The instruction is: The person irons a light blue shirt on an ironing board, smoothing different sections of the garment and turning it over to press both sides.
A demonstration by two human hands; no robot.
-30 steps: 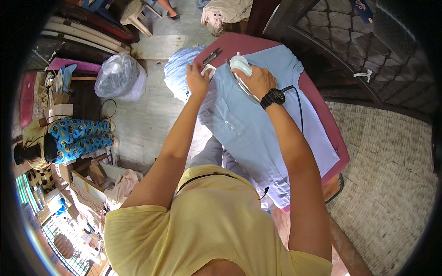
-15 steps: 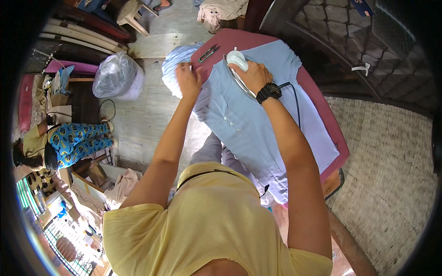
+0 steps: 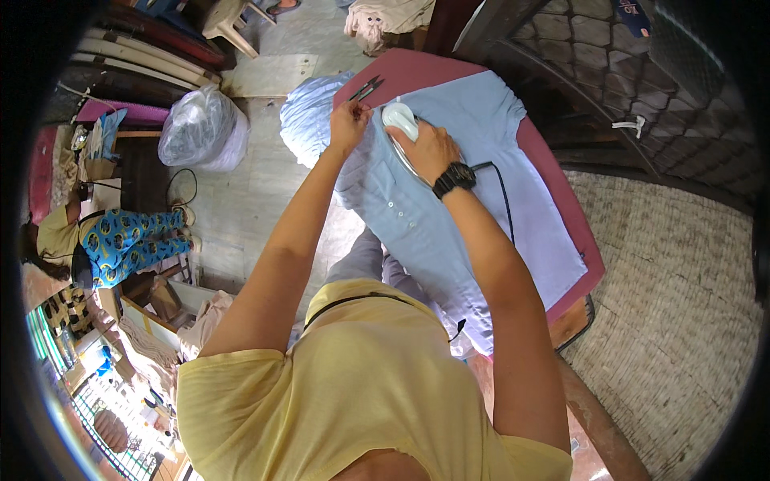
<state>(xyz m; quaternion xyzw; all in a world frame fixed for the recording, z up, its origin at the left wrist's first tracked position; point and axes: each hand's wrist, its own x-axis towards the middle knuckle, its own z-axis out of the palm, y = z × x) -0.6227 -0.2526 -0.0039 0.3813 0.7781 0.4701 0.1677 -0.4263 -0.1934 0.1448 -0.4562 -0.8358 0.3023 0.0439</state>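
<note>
A light blue buttoned shirt (image 3: 437,212) lies spread over a dark red ironing board (image 3: 461,66). My right hand (image 3: 431,152), with a black watch on its wrist, is wrapped round the handle of a pale iron (image 3: 400,120). The iron rests on the shirt near its far left edge, its dark cord trailing behind my wrist. My left hand (image 3: 350,128) is at that same edge, its fingers pinched together at the cloth. Just beyond its fingertips, a pair of thread snips (image 3: 366,86) lies on the board.
Bunched pale blue cloth (image 3: 303,120) hangs at the board's left side. A filled clear plastic bag (image 3: 200,132) stands on the floor farther left. Another person (image 3: 132,244) in patterned blue trousers is at the left. A dark metal grille door (image 3: 593,88) borders the right side.
The iron has slid left and slightly nearer under my right hand. My left hand has moved right to the shirt's edge, and its fingers have drawn together.
</note>
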